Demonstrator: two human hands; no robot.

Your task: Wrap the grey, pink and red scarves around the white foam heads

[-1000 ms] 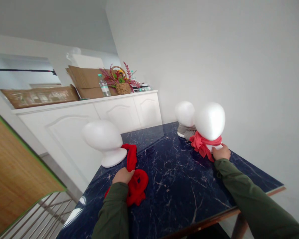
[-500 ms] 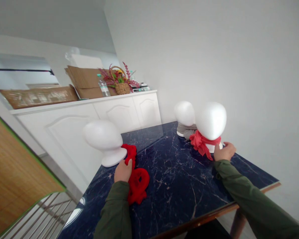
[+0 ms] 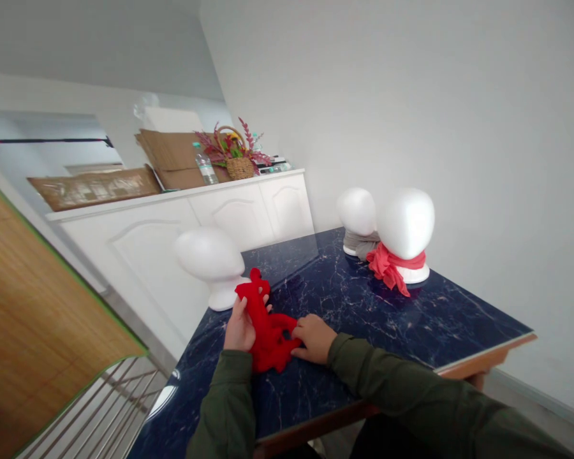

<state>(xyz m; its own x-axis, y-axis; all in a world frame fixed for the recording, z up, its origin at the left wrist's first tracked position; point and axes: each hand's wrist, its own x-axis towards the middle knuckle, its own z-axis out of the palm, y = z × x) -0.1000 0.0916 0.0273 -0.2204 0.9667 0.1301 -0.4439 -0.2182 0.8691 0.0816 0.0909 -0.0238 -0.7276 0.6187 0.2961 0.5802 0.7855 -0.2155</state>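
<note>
A red fuzzy scarf (image 3: 263, 325) with knobbly ends lies bunched at the left of the dark marbled table, its upper part lifted. My left hand (image 3: 240, 325) is closed round its left side, fingertips showing behind the cloth. My right hand (image 3: 314, 339) pinches a loop of it from the right. Just behind my left hand stands a bare white mannequin head (image 3: 210, 255). At the right, another mannequin head (image 3: 406, 223) wears a coral scarf (image 3: 387, 264) knotted at its neck. Beside it a third head (image 3: 357, 210) has a grey scarf (image 3: 358, 243) round the neck.
The dark blue table (image 3: 354, 319) has a wooden edge. Behind it, a white cabinet (image 3: 239, 210) carries cardboard boxes (image 3: 172, 156), a water bottle (image 3: 205, 166) and a flower basket (image 3: 240, 167). A wooden panel (image 3: 52, 319) and metal rack (image 3: 95, 408) stand at the left.
My right hand has left the coral-scarfed head and come left to the red scarf. My left hand has lifted part of the red scarf. The view has shifted slightly.
</note>
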